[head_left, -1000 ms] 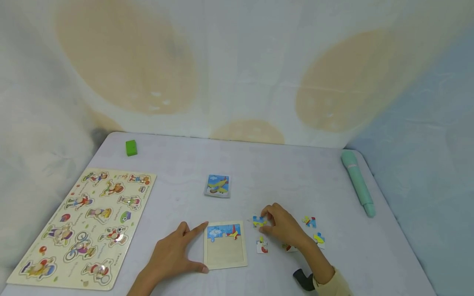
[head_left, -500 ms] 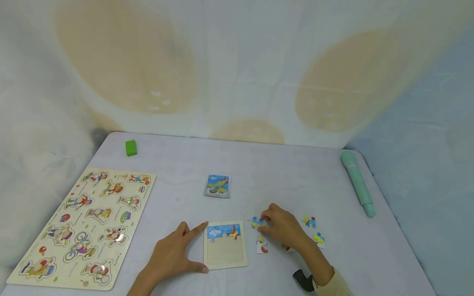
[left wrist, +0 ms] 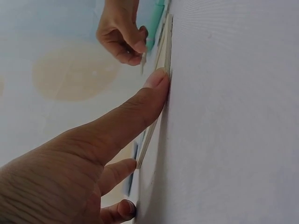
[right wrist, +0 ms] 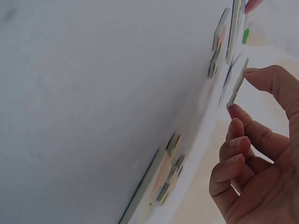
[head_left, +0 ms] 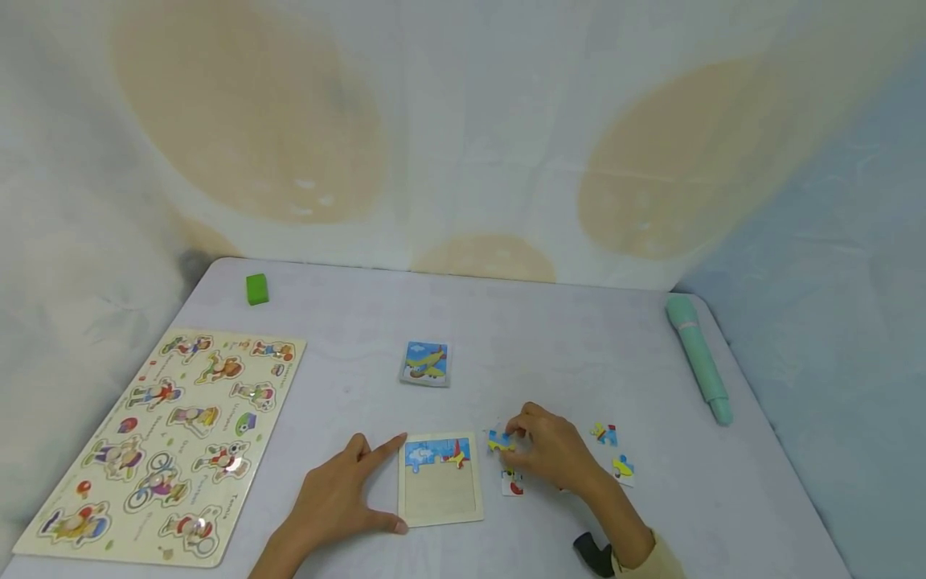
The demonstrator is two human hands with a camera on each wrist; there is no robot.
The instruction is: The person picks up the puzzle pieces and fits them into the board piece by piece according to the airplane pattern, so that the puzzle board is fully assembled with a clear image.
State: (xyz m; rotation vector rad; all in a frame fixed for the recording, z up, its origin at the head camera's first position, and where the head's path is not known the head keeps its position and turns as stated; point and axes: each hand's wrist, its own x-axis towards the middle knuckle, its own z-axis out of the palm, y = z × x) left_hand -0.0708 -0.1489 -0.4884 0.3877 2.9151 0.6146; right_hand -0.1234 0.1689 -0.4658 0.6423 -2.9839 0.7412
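Observation:
My right hand (head_left: 553,450) pinches a blue-and-yellow jigsaw piece (head_left: 499,441) by its edges, just right of a square wooden puzzle tray (head_left: 437,503). Seen edge-on in the right wrist view, the piece (right wrist: 238,84) spans thumb and index finger, raised off the table. Joined blue pieces (head_left: 427,452), one with red on it, fill the tray's top row; below them the wood is bare. With thumb and index finger spread and straight, my left hand (head_left: 333,498) touches the tray's left corners. A white-and-red piece (head_left: 512,484) lies below the right hand, partly covered.
Loose pieces (head_left: 604,434) lie right of the right hand. An airplane picture square (head_left: 425,363) sits behind the tray. A large board of cartoon figures (head_left: 174,450) occupies the left, a green block (head_left: 256,289) the back left, a teal microphone-shaped object (head_left: 699,358) the right.
My right hand has shifted slightly left with the blue-and-yellow jigsaw piece, bringing it nearer the tray and over the top of the white-and-red piece. The left hand stays in place.

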